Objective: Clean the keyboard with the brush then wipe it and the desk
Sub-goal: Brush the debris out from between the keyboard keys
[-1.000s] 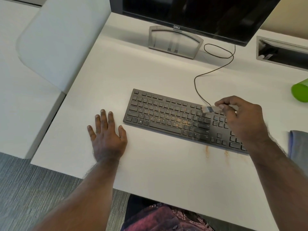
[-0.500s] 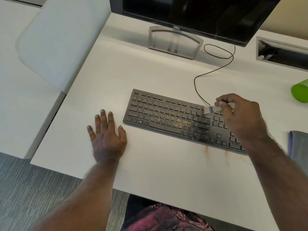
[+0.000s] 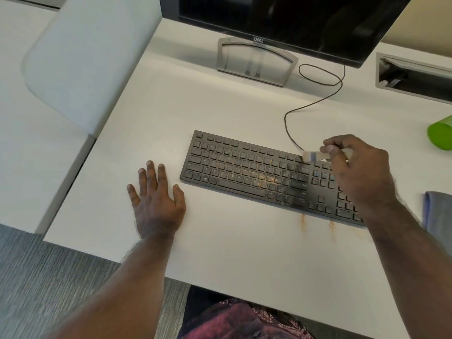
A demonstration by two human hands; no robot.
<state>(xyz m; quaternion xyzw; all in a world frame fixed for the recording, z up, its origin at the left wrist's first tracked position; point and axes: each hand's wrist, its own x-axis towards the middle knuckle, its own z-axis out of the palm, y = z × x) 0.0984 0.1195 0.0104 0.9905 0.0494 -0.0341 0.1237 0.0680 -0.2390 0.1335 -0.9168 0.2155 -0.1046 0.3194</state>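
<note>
A black keyboard (image 3: 247, 167) lies on the white desk (image 3: 244, 253), with orange-brown dust on its middle keys. My right hand (image 3: 359, 174) grips a small brush (image 3: 311, 156) by its pale handle, above the keyboard's right part. The brush's dark bristles touch the keys near the top row. My left hand (image 3: 156, 199) rests flat on the desk, fingers spread, just left of the keyboard. Two orange smears (image 3: 303, 221) mark the desk in front of the keyboard. A grey-blue cloth (image 3: 437, 214) lies at the right edge.
A Dell monitor (image 3: 281, 20) on a grey stand (image 3: 256, 62) sits behind the keyboard, whose cable (image 3: 315, 101) loops across the desk. A green container (image 3: 440, 135) stands at far right, a cable tray opening (image 3: 413, 77) behind it. A white chair back (image 3: 85, 57) is at left.
My right hand has drawn the brush slightly up the keyboard toward its top row. My left hand has stayed flat on the desk.
</note>
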